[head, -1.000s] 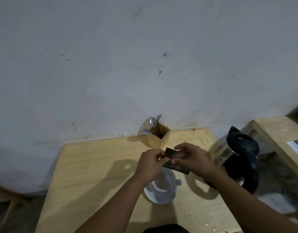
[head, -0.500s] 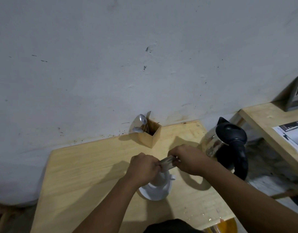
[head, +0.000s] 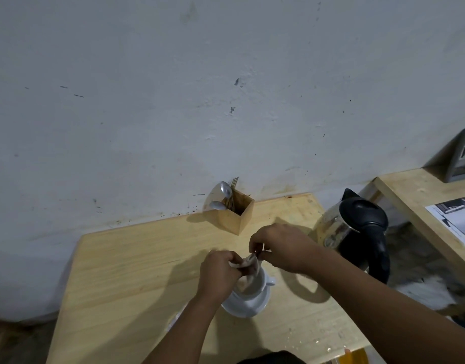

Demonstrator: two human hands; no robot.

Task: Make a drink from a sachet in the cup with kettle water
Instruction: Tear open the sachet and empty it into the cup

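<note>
A white cup (head: 255, 287) stands on a white saucer (head: 243, 307) near the middle of the wooden table (head: 136, 274). Both hands hold a small sachet (head: 248, 266) right above the cup, its lower end dipping toward the cup's mouth. My left hand (head: 219, 274) grips the sachet's left side and partly hides the cup. My right hand (head: 281, 246) pinches the sachet's upper right corner. A steel kettle (head: 354, 232) with a black lid and handle stands to the right of the cup, near the table's right edge.
A wooden cutlery box (head: 235, 212) with spoons and forks stands at the back against the wall. A second wooden table (head: 420, 200) to the right carries a printed leaflet (head: 454, 219) and a leaning picture (head: 462, 160). Crumbs lie on the table's front right.
The sachet went from held flat and dark-side up between both hands to tilted down over the cup. Both hands dropped closer to the cup. The camera shifted slightly.
</note>
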